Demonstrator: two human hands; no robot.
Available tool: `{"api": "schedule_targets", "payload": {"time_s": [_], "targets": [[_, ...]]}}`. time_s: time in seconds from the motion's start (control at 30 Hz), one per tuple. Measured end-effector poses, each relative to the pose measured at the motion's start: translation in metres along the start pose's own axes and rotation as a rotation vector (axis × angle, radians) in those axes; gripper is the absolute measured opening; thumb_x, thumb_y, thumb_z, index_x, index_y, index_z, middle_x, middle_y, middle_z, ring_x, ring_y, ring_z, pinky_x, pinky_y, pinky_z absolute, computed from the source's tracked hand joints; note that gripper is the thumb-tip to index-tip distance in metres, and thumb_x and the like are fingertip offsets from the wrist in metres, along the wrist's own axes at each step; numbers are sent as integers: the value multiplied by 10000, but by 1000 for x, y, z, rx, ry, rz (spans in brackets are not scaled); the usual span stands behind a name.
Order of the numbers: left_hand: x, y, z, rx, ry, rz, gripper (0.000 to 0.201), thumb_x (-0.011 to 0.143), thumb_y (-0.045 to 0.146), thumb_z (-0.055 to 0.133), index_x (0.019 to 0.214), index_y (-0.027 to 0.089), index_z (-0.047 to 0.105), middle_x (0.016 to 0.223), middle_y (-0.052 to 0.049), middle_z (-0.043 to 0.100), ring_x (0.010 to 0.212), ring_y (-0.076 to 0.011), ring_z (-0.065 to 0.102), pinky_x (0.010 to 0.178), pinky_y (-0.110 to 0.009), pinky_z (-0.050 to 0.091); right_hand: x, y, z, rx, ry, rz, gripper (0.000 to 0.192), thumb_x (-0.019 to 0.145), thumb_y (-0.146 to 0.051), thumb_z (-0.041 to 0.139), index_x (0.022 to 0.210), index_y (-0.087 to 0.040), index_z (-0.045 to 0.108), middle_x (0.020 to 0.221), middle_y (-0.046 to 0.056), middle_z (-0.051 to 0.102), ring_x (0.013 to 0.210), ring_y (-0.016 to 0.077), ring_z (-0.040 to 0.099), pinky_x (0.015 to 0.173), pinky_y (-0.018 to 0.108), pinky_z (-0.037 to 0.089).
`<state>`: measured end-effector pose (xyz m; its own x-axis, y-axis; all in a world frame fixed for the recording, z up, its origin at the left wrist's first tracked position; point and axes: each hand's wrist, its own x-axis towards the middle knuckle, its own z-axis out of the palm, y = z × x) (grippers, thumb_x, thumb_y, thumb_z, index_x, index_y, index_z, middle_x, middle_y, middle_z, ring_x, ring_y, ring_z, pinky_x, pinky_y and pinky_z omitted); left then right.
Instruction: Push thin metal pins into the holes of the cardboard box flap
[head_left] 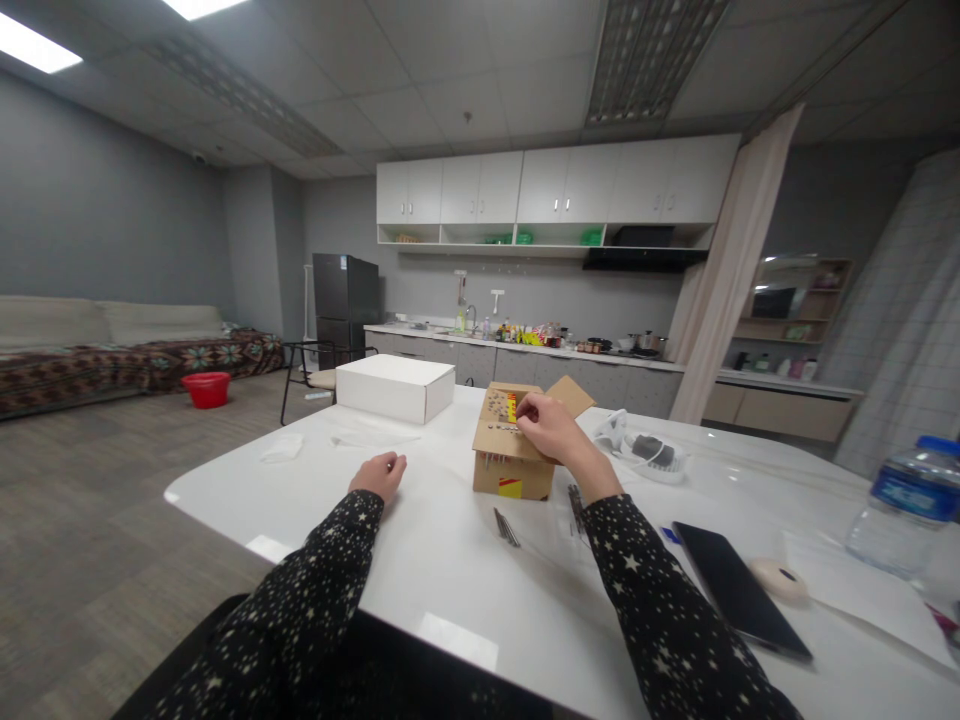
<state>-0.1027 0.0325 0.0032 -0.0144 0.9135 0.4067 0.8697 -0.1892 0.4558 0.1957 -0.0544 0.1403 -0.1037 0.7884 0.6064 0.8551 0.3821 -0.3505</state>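
Observation:
A small brown cardboard box stands on the white table in front of me, one flap raised at its right. Several small metal heads dot its top panels, and thin metal shanks show below the front flap edge. Over the box top, my right hand is closed in a pinch; what its fingertips hold is hidden. My left hand rests curled on the table left of the box, a tiny dark spot showing at its fingers. Long thin metal pieces lie before the box, with more metal pieces beside my right wrist.
A white box stands behind my left hand. Right of the cardboard box are a white device with a cable, a black phone, a round beige object and a water bottle. Crumpled tissue lies at left.

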Motion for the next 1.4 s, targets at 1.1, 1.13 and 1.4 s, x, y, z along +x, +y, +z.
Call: {"api": "schedule_targets", "payload": {"time_s": [1.1,1.13,1.4], "targets": [[1,-1,0,-8,8,10,361,858,423,386,595,216,520,641,-33,623,656,-175,552,609,-243,354,3,10,3,-59,16,70,163,750,-136,540,799,-174,691,853,60,708,786,178,616,740,267,454],[1,-1,0,-11,11,11,362,859,425,385,597,216,521,638,-32,621,656,-175,552,609,-244,354,2,8,3,-52,11,56,161,745,-131,539,793,-172,687,842,58,707,781,176,615,733,263,453],[2,-2,1,-6,2,3,363,859,436,367,606,220,512,656,-33,621,663,-178,552,614,-249,353,1,5,4,-18,-27,-16,189,773,-95,517,842,-156,682,924,73,711,840,167,619,766,253,441]]}}
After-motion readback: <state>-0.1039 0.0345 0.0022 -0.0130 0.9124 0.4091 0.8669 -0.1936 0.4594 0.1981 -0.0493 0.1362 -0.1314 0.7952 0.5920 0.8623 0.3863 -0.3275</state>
